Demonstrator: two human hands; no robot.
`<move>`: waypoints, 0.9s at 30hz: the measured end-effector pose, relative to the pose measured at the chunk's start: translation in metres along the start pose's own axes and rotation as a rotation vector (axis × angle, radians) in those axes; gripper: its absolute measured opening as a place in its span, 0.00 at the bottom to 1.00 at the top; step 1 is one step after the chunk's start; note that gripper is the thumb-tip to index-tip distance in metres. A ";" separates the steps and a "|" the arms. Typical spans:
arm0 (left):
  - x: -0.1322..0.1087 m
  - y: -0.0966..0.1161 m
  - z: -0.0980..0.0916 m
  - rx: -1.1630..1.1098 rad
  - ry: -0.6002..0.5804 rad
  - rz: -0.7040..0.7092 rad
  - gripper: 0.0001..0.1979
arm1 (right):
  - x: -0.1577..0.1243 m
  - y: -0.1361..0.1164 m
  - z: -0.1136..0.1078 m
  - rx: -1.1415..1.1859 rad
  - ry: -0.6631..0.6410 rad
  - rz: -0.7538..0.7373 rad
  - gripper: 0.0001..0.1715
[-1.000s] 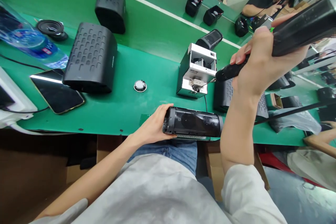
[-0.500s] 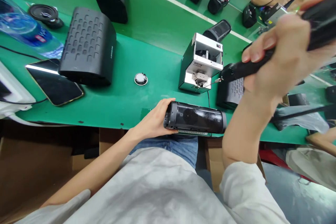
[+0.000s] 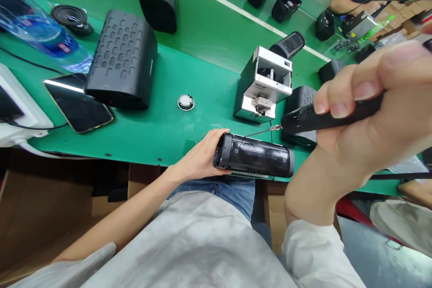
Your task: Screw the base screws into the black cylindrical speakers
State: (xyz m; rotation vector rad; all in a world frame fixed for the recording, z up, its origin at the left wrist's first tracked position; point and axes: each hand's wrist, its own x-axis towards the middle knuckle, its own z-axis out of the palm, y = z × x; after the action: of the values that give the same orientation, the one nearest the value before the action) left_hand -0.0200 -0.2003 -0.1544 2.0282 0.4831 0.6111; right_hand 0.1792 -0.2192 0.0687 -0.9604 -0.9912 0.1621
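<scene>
My left hand grips the left end of a black speaker lying on its side at the bench's front edge. Two round perforated areas show through its dark front. In my right hand is a black electric screwdriver, fingers wrapped around its body. Its long thin bit points left and down, the tip at the speaker's upper edge near my left fingers; whether it touches I cannot tell. Just beyond the speaker stands a silver and black screw feeder.
On the green bench lies a small round metal-rimmed part. To the left are a black speaker housing, a phone, a water bottle and a loose speaker driver. Another housing stands behind the screwdriver. A co-worker's arm shows across the bench.
The screwdriver's bit has moved from the screw feeder's front down and left to the speaker's upper edge. My left hand keeps its hold on the speaker. The view has shifted slightly.
</scene>
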 end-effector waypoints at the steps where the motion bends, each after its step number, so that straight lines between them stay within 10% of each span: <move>1: 0.000 0.000 0.000 -0.004 0.001 0.004 0.56 | -0.006 0.002 0.004 0.017 -0.020 -0.023 0.08; 7: 0.000 -0.004 0.001 -0.023 0.003 0.039 0.55 | -0.034 0.041 -0.001 0.155 -0.229 -0.061 0.12; 27: 0.001 -0.003 0.002 -0.034 -0.004 0.010 0.56 | -0.044 0.049 -0.004 0.139 -0.195 -0.040 0.08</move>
State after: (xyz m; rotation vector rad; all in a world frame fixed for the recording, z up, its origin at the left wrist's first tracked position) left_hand -0.0181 -0.1992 -0.1573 2.0003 0.4579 0.6177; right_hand 0.1713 -0.2155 0.0034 -0.8076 -1.1614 0.2918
